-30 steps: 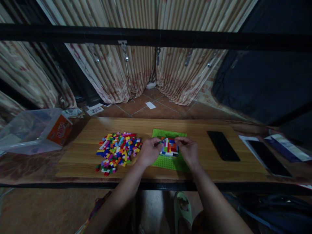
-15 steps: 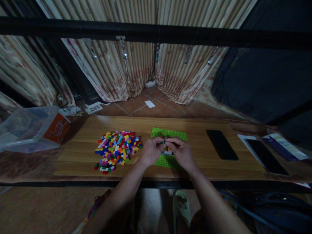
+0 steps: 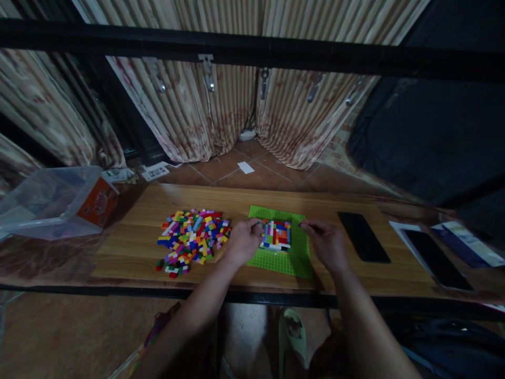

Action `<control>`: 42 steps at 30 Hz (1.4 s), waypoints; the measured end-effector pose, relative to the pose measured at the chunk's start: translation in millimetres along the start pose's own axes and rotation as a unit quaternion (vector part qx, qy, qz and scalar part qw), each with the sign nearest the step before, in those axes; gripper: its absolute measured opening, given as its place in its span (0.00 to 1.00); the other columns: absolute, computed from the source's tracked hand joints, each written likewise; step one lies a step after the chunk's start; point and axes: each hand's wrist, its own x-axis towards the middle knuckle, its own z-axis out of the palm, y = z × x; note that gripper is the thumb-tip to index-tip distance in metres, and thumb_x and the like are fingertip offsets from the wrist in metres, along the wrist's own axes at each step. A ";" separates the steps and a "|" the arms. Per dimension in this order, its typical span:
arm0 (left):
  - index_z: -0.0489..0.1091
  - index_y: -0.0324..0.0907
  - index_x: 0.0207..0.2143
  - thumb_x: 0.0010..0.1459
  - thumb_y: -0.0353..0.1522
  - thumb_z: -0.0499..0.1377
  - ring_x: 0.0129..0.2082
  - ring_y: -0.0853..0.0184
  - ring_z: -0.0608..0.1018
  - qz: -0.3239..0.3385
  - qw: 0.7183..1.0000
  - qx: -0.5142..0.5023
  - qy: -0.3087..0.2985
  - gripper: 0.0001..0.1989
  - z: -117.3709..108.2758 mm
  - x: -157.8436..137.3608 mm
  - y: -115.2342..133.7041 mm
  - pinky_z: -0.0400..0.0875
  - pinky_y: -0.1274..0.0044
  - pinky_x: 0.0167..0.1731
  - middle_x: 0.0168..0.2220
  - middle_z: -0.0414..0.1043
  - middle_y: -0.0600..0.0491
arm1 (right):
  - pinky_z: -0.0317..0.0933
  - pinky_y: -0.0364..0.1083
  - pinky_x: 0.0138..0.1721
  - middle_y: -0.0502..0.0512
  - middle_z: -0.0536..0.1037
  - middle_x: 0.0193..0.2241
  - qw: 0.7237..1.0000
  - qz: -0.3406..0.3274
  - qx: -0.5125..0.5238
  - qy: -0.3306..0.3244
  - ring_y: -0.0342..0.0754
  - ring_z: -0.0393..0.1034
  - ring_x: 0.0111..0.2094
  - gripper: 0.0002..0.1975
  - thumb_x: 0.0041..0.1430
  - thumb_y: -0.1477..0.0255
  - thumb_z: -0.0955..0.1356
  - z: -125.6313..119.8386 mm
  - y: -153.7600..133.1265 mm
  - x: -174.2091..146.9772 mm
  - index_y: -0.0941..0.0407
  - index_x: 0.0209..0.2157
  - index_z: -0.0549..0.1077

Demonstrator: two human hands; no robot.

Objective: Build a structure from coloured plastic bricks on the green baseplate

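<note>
A green baseplate [image 3: 282, 266] lies on the wooden board, bearing a rectangular patch of coloured building bricks [image 3: 277, 235] in red, white, blue and other colours. My left hand [image 3: 243, 241] is at the left edge of this patch, thumb and fingers pinched together; what they hold, if anything, is too small to make out. Over the right edge of the baseplate, apart from the patch, my right hand [image 3: 327, 245] pinches a small dark blue toy brick [image 3: 301, 225] at its fingertips. Left of my left hand spreads a pile of loose mixed bricks [image 3: 193, 237].
A clear plastic tub [image 3: 51, 202] with an orange label stands at the far left. To the right lie a black phone [image 3: 363, 237], another dark device [image 3: 437, 259] on white paper, and a leaflet [image 3: 469, 245]. A dark bar [image 3: 252, 50] crosses beyond the board.
My hands have come apart from over the brick patch, uncovering it. The right hand moved right with a small brick; the left stayed near the patch's left edge. The view shifted slightly.
</note>
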 end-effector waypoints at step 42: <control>0.71 0.40 0.33 0.54 0.27 0.54 0.26 0.71 0.73 0.033 0.999 -0.008 0.030 0.07 4.0 -0.5 3.8 0.65 0.80 0.27 0.25 0.72 0.55 | 0.67 0.47 0.32 0.52 0.80 0.27 0.957 0.208 0.186 -0.073 0.45 0.72 0.26 0.19 0.31 0.65 0.77 28.1 3.7 4.9 0.57 0.30 0.78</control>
